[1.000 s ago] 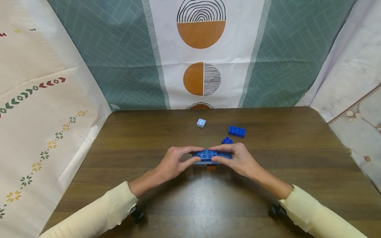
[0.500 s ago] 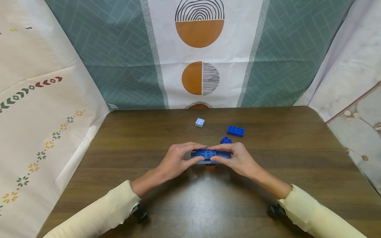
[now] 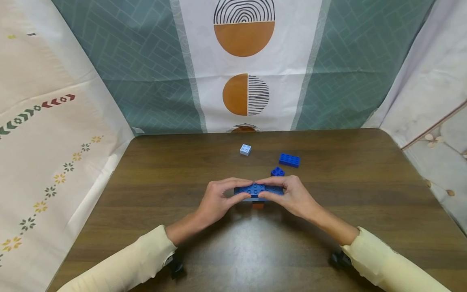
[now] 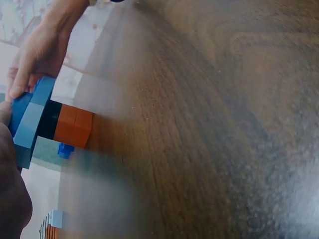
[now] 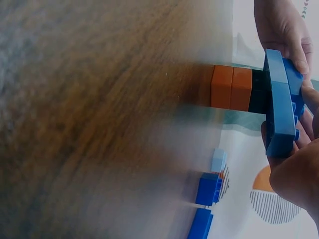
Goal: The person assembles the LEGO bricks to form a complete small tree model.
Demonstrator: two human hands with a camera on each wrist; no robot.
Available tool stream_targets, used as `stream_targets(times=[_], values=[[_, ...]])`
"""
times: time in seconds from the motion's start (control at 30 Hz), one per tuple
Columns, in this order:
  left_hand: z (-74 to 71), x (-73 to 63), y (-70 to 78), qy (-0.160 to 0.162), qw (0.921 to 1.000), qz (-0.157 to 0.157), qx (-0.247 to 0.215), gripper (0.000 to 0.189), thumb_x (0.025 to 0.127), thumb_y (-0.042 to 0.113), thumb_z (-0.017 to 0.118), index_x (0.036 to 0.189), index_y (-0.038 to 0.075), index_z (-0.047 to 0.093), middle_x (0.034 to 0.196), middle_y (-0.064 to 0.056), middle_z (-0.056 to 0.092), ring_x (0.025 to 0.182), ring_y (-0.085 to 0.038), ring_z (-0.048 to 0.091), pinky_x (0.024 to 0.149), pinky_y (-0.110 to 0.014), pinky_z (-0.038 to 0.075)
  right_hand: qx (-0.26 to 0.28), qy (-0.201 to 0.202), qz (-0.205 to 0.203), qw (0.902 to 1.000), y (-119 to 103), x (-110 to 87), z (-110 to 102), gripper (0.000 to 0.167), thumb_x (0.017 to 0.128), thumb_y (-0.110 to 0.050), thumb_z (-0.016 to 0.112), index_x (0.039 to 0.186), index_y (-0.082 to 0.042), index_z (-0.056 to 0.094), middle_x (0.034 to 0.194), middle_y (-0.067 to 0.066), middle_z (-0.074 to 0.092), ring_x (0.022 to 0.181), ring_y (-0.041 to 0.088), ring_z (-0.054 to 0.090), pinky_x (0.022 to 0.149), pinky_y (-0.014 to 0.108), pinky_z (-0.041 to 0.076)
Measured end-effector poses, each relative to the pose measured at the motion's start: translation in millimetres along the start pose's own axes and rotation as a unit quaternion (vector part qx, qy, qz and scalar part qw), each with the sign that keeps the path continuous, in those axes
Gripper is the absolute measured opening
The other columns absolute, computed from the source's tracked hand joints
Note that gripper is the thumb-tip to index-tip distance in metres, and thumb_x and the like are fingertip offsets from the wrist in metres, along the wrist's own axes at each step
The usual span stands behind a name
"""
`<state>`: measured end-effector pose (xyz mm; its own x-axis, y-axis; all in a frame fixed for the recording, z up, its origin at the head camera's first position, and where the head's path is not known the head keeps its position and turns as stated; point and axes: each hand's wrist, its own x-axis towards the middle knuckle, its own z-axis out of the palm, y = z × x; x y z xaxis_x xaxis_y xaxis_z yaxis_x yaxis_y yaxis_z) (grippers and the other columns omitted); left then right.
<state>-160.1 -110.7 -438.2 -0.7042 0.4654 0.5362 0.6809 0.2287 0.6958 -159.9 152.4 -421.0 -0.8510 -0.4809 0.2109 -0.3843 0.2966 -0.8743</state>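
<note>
A stack of toy building bricks stands upright on the table. Two orange bricks (image 5: 232,88) form its base, with a dark brick (image 5: 258,92) on them. Across that lies a wide, lighter blue layer (image 5: 280,107) that overhangs the base on both sides. On top sits a studded blue brick (image 3: 253,189). My left hand (image 3: 221,198) pinches this brick from the left, thumb on the near side and fingers on the far side. From the right, my right hand (image 3: 296,195) pinches it in the same way. The two hands' fingertips almost meet; fingers partly cover the top.
Behind the stack lie a small blue brick (image 3: 277,172), a longer blue brick (image 3: 289,160) and a pale blue brick (image 3: 245,149). The wooden table (image 3: 175,162) ends at a patterned cloth (image 3: 157,81) at the back, with light cloths at both sides.
My left hand's fingertips have shifted slightly right along the blue brick, closer to the right hand's. The right hand keeps its place, and the loose bricks lie as before.
</note>
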Motion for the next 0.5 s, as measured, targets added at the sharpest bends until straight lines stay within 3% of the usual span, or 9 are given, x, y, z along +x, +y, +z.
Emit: stream_targets(times=[0.5], values=[[5.8,0.0,2.0,0.006,0.9993,-0.026,0.026,0.035,0.095,0.016,0.083,0.129,0.013,0.077,0.127,0.001,0.075,0.119,-0.016,0.070,0.098,-0.035,0.058,0.052,-0.033,0.028,0.9977,1.5,4.8,-7.3,0.037,0.095,-0.015,0.082,0.132,-0.009,0.076,0.119,0.004,0.077,0.101,0.023,0.071,0.083,0.031,0.062]])
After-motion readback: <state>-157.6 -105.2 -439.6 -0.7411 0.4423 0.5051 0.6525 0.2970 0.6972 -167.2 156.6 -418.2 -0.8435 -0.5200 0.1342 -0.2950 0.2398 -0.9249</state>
